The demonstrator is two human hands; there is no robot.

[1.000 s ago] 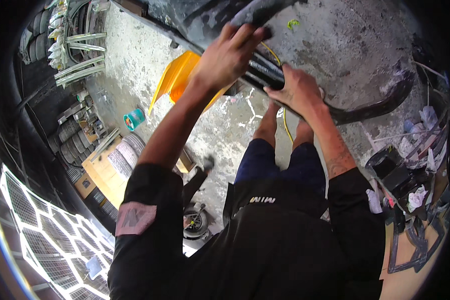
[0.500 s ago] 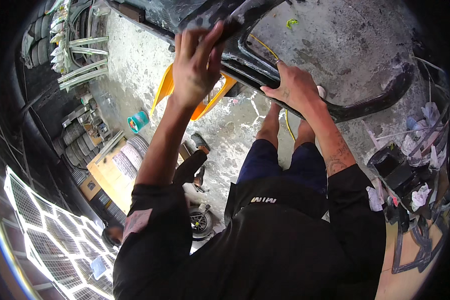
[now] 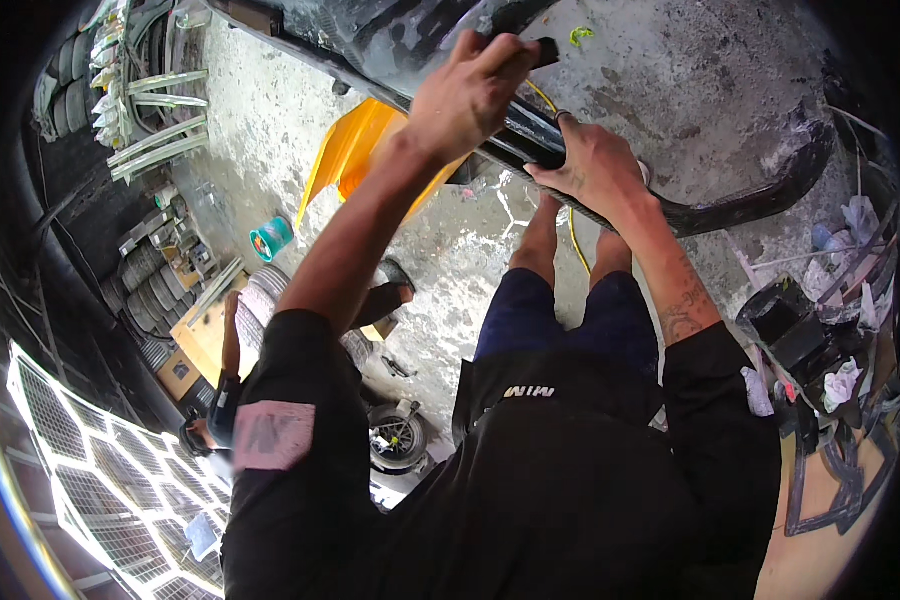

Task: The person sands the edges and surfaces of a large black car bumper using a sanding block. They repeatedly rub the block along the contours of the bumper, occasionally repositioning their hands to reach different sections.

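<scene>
A large black car bumper [image 3: 755,208], dusty with pale scuffs, spans the top of the view and curves off to the right. My right hand [image 3: 602,172] grips its near rail, the thumb on the left side and the fingers over the edge. Above the bumper's middle, my left hand [image 3: 473,97] is closed around a small dark block [image 3: 547,52], and only the block's end shows past the fingers. Whether the block touches the bumper is hidden by that hand.
Behind my left forearm is a yellow plastic panel [image 3: 360,150]. A teal bucket [image 3: 272,240] stands on the concrete floor, and a yellow cable [image 3: 577,245] runs past my legs. Clutter with a black bin [image 3: 785,320] lies at right. Another person [image 3: 215,430] is at lower left, near stacked tyres.
My left hand has moved right along the bumper with the dark block, toward my right hand. The right hand keeps its grip. At lower left, the other person's arm has come into view.
</scene>
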